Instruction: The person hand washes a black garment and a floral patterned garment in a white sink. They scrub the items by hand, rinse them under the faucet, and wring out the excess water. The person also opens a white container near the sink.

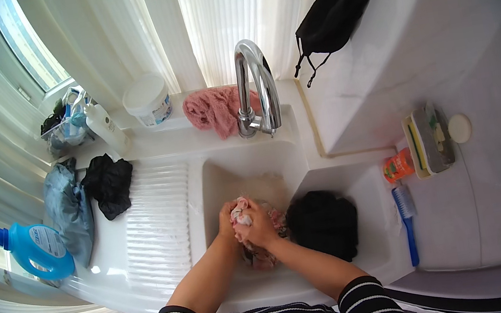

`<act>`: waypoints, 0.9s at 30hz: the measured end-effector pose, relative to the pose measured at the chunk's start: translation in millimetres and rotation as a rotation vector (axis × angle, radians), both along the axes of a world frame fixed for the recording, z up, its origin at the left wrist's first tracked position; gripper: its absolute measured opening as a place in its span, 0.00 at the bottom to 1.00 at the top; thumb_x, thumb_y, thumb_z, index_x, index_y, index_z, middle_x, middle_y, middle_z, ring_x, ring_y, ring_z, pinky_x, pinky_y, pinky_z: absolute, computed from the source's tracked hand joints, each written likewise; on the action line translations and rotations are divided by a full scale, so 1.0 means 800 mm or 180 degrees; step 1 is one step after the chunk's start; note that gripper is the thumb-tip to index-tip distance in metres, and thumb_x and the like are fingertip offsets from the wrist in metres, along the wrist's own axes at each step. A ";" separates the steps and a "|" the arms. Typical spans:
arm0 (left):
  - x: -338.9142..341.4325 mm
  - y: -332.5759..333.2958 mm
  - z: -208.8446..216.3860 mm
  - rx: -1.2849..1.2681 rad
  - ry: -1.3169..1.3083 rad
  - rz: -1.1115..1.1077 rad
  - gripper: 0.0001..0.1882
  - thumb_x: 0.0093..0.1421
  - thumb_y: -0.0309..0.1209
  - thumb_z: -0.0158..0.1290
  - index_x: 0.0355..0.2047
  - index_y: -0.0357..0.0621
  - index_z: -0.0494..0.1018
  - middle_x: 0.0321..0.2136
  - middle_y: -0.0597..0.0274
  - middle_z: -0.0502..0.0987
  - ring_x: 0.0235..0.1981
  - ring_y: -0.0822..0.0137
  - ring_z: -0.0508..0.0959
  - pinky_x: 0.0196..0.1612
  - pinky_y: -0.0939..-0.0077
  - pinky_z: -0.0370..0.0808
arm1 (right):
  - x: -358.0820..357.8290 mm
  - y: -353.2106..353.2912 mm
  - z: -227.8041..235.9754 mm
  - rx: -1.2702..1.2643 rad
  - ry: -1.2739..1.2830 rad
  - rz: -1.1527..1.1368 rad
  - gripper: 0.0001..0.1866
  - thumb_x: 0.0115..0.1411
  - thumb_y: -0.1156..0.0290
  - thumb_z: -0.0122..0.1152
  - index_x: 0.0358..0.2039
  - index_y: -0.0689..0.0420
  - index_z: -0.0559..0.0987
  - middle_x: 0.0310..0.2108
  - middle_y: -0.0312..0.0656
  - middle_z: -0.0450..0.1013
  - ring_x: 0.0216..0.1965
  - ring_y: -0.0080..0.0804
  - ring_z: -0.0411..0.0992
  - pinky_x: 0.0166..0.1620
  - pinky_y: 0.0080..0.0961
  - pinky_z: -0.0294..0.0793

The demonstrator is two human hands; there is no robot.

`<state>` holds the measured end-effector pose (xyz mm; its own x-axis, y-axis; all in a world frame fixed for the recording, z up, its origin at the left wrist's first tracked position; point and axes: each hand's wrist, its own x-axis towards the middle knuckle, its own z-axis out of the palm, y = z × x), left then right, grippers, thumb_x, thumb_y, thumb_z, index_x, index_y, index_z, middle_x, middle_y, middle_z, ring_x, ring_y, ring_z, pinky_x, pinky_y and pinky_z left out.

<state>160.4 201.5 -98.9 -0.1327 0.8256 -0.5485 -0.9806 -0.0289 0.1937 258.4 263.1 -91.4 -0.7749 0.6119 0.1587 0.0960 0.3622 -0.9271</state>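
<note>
Both my hands are together over the sink basin [216, 179], closed around a bunched pink and white patterned cloth [243, 212]. My left hand [228, 221] grips it from the left, and my right hand [260, 226] wraps it from the right. The lower part of the cloth hangs down into the basin, where cloudy water seems to stand. Just right of my right hand, a heap of black fabric [325, 223] lies in the sink's right part. The chrome faucet [256, 89] stands beyond my hands; no stream shows from it.
Left of the basin is a ribbed washboard [158, 218], with black cloth [108, 185] and a blue-grey garment [67, 210] beside it. A blue detergent jug [37, 248] stands far left. Behind are a white tub [147, 101] and pink towel [213, 111]. A blue brush [407, 223] lies right.
</note>
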 end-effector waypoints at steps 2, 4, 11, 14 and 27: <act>-0.008 -0.010 0.048 0.0506 -0.0232 -0.0371 0.19 0.60 0.48 0.46 0.30 0.44 0.74 0.30 0.52 0.78 0.32 0.55 0.78 0.37 0.59 0.77 | 0.003 -0.045 0.047 0.1562 -0.0063 -0.0657 0.18 0.49 0.60 0.63 0.33 0.63 0.79 0.43 0.53 0.71 0.43 0.52 0.71 0.49 0.36 0.70; -0.010 -0.012 -0.013 0.0321 0.0109 -0.0435 0.18 0.59 0.47 0.49 0.29 0.44 0.74 0.28 0.54 0.78 0.30 0.58 0.79 0.36 0.61 0.78 | -0.003 -0.029 0.018 0.0940 -0.0452 -0.1052 0.16 0.49 0.62 0.64 0.32 0.62 0.79 0.39 0.52 0.73 0.39 0.50 0.72 0.44 0.35 0.72; 0.009 0.001 -0.012 -0.0080 0.1218 0.0462 0.15 0.62 0.42 0.49 0.30 0.43 0.75 0.28 0.57 0.78 0.27 0.63 0.78 0.32 0.69 0.78 | -0.009 -0.031 0.037 0.1041 0.0202 -0.1554 0.13 0.51 0.65 0.61 0.31 0.62 0.77 0.29 0.52 0.73 0.33 0.51 0.73 0.38 0.39 0.72; 0.000 -0.009 -0.010 0.0878 0.0363 -0.0043 0.16 0.64 0.42 0.47 0.33 0.42 0.74 0.29 0.57 0.77 0.30 0.63 0.78 0.33 0.69 0.77 | -0.003 -0.053 0.044 0.1163 0.0176 -0.0753 0.10 0.50 0.66 0.60 0.26 0.61 0.77 0.28 0.52 0.72 0.33 0.53 0.72 0.38 0.41 0.71; 0.000 -0.003 -0.059 0.0115 0.0751 0.0570 0.16 0.64 0.42 0.45 0.34 0.41 0.71 0.30 0.57 0.75 0.32 0.60 0.77 0.42 0.64 0.76 | -0.021 -0.012 0.014 0.0820 0.0155 -0.0820 0.13 0.52 0.62 0.60 0.27 0.60 0.75 0.26 0.50 0.70 0.30 0.53 0.69 0.39 0.44 0.70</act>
